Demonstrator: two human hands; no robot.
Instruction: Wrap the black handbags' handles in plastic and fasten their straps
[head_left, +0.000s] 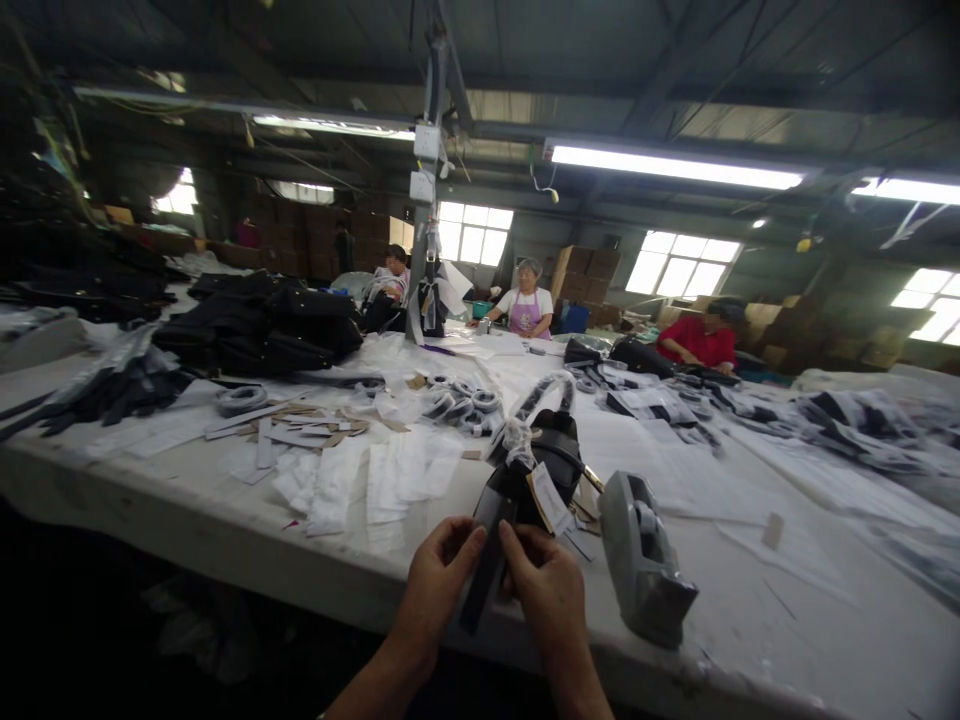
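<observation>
Near the front edge of the table lies a black handbag [561, 455], its looped handle [546, 392] wrapped in clear plastic. A white paper tag [550, 498] hangs from it. A flat black strap [491, 545] runs from the bag towards me. My left hand [444, 565] pinches the strap's left edge between thumb and fingers. On the other edge, my right hand [546, 575] is closed on the same strap, thumb on top. Some of the fingers are hidden behind it. Just right of the bag stands a grey tape dispenser [645, 560].
White foam sheets [375, 485] and cardboard strips [300, 425] lie left of the bag. Beyond them are tape rolls [463, 402] and a pile of black bags [259, 325]. A post [418, 260] rises behind. Several people work farther back, one in a purple apron [525, 315].
</observation>
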